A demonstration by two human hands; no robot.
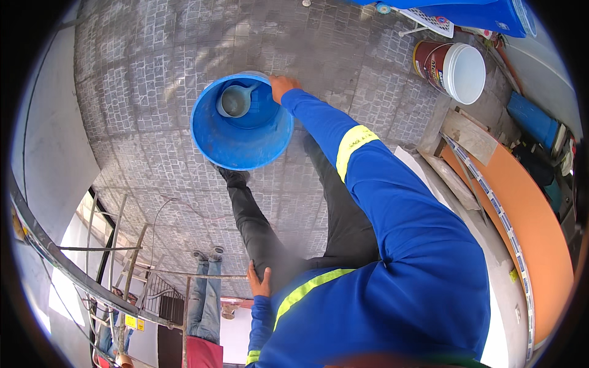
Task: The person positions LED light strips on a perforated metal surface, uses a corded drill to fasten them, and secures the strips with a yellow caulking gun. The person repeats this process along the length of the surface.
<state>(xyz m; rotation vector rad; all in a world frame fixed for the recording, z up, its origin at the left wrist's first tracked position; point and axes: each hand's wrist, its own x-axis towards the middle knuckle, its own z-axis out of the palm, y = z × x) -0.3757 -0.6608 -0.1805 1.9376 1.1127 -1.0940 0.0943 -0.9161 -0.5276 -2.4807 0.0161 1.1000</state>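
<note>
My right hand is closed on the upper right rim of a blue bucket, its fingers partly hidden over the edge. The bucket is tilted, with its mouth toward me. Inside lies a greyish dipper with a short handle pointing to the upper right; I cannot tell whether it holds anything. My left hand lies on my dark-trousered thigh, thumb apart from the fingers, holding nothing. One of my shoes is just below the bucket.
Grey patterned paving surrounds the bucket. A dark red and white pail lies on its side at the upper right, near blue containers. Curved orange panel stands right. Scaffolding and another person are lower left.
</note>
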